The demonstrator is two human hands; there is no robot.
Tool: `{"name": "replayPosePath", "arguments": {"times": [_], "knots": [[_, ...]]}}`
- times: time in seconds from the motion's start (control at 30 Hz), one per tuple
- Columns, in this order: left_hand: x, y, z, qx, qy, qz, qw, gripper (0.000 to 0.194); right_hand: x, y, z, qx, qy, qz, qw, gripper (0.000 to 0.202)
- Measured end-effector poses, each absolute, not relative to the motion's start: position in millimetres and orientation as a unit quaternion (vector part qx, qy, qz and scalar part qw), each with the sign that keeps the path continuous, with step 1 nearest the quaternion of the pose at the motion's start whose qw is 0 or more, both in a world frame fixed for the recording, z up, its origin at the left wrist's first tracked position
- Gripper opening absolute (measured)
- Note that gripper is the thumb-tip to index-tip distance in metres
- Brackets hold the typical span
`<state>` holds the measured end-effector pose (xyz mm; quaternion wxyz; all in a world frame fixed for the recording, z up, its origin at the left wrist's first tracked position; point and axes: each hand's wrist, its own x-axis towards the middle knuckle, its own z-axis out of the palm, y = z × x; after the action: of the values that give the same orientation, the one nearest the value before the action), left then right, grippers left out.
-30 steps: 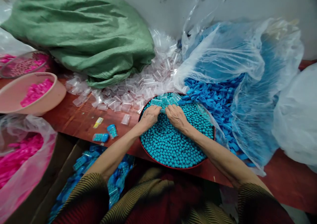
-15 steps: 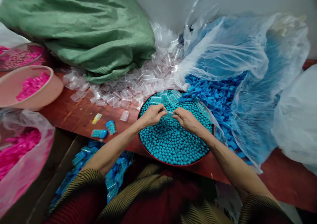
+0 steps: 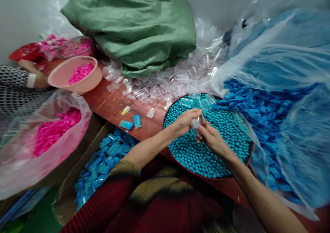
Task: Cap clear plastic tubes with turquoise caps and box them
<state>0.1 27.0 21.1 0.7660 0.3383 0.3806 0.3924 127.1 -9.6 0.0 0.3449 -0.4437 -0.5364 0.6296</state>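
Over a round red-rimmed tub of turquoise beads (image 3: 206, 164), both my hands are closed on a small clear plastic container (image 3: 196, 123). My left hand (image 3: 187, 121) grips its upper part with thumb and fingers. Just below, my right hand (image 3: 212, 137) pinches its lower end. Whether anything is inside the container I cannot tell. More clear containers (image 3: 188, 102) lie on the beads at the tub's far side. To the right, blue plastic caps (image 3: 257, 106) spill from a translucent bag (image 3: 268, 64) up to the tub's rim.
Loose clear containers (image 3: 154, 92) heap beneath a green sack (image 3: 149, 30). Two bead-filled blue-capped bottles (image 3: 137, 121) lie on the red table (image 3: 108, 104). A box of blue-capped bottles (image 3: 103, 157), a bag of pink pieces (image 3: 56, 133), a pink bowl (image 3: 90, 83) and another person's hand (image 3: 40, 76) are left.
The view has swung left, bringing another person's arm into sight. My hands have drawn closer together, and the clear container between them has turned from level to more upright.
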Motion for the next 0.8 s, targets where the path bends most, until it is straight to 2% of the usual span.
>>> {"name": "replayPosePath", "arguments": {"times": [0.17, 0.27, 0.33, 0.4, 0.5, 0.57, 0.63, 0.7, 0.8], "knots": [[-25, 42, 41, 0.345, 0.383, 0.412, 0.751, 0.031, 124, -34, 2, -0.431, -0.516, 0.659, 0.337, 0.035], [-36, 56, 40, 0.415, 0.420, 0.410, 0.696, 0.029, 129, -41, 2, -0.454, -0.498, 0.653, 0.346, 0.031], [-32, 62, 34, 0.495, 0.478, 0.356, 0.632, 0.027, 135, -34, 4, -0.472, -0.496, 0.623, 0.379, 0.027], [-23, 63, 26, 0.566, 0.531, 0.320, 0.543, 0.035, 142, -22, 6, -0.488, -0.502, 0.587, 0.407, 0.024], [-10, 57, 22, 0.638, 0.568, 0.351, 0.383, 0.050, 147, -10, 2, -0.522, -0.455, 0.563, 0.452, 0.029], [-5, 47, 23, 0.660, 0.573, 0.369, 0.315, 0.051, 146, -10, -4, -0.537, -0.399, 0.571, 0.476, 0.033], [-2, 35, 22, 0.682, 0.554, 0.337, 0.339, 0.047, 142, -14, -10, -0.542, -0.382, 0.585, 0.467, 0.031], [-1, 24, 17, 0.689, 0.518, 0.291, 0.416, 0.036, 139, -16, -12, -0.543, -0.435, 0.579, 0.426, 0.023], [-1, 13, 7, 0.683, 0.510, 0.256, 0.456, 0.028, 148, -7, -5, -0.575, -0.617, 0.454, 0.289, 0.019]]}}
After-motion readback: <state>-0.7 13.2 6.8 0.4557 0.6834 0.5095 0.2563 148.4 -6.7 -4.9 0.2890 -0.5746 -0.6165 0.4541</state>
